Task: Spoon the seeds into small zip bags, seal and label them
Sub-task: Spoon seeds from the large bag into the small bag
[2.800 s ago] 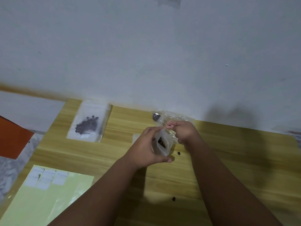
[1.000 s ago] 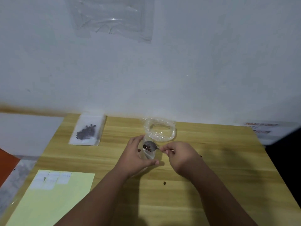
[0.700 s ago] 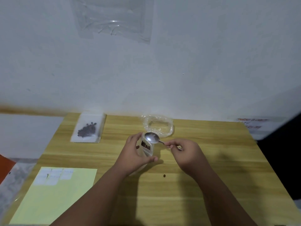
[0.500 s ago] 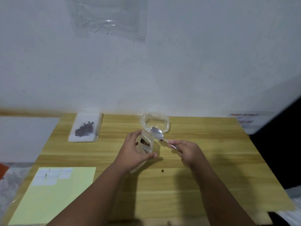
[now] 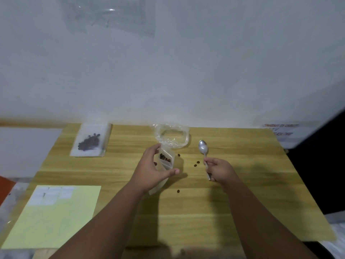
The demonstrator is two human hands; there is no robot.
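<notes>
The left hand [image 5: 155, 171] is curled round a small zip bag [image 5: 166, 161], thumb on the near side and fingers on the far side, and holds it upright just above the tabletop [image 5: 242, 202] with its mouth gaping. A cluster of dark seeds [image 5: 165, 158] shows through the clear plastic. The bag's lower end sticks out beneath the palm.

Off to the right, well apart from the bag, the right hand [image 5: 219, 171] is closed round the handle of a metal spoon [image 5: 203, 148]. The bowl points away towards the wall and the handle's end pokes out below the fist. Between the two hands a few loose seeds [image 5: 196, 163] lie on the wood, one more sits close beside the zip bag, and another nearer the table's front edge.

Behind the zip bag, by the wall, a crumpled clear plastic bag [image 5: 171, 136] stands open. At the far left corner a flat packet of seeds [image 5: 91, 142] lies on its side. At the near left a pale yellow sheet [image 5: 56, 221] carries a few white labels [image 5: 50, 195] at its top.
</notes>
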